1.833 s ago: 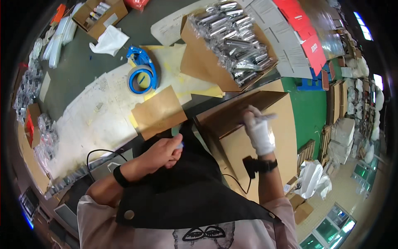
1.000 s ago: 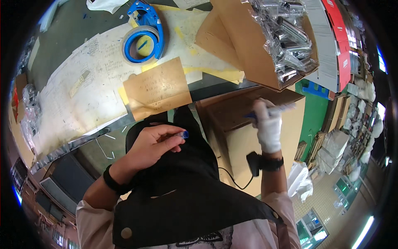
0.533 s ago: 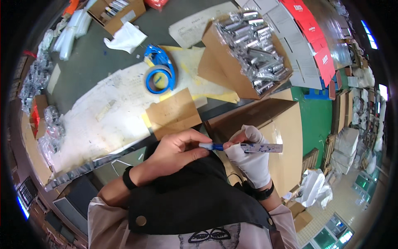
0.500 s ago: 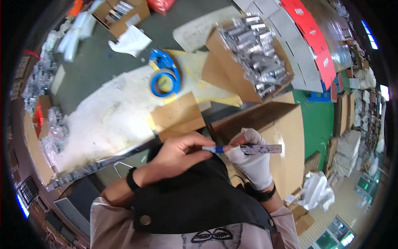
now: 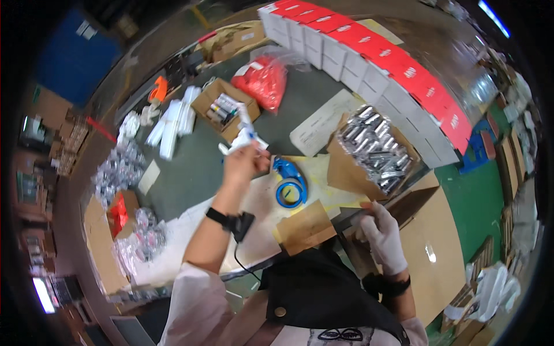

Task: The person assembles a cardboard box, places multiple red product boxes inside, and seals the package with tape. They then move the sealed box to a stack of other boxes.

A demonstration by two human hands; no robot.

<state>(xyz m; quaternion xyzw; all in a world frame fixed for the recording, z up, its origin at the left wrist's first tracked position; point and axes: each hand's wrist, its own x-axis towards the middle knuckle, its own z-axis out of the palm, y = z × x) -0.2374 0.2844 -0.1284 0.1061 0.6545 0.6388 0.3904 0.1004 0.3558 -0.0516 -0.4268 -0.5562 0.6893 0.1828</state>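
A grey-green worktable (image 5: 190, 167) fills the view, crowded with cartons. The bare left hand (image 5: 245, 164), raised toward 11 o'clock, pinches a slim white marker (image 5: 242, 131), its long axis running from 6 up to 12 o'clock, tip end uppermost. The right hand (image 5: 378, 233), in a white knit glove, rests curled at 4 o'clock on a brown cardboard box (image 5: 438, 254); whether it grips anything I cannot tell. At 1 o'clock an open carton (image 5: 375, 151) holds shiny silvery packets. A blue tape dispenser (image 5: 290, 183) lies near centre.
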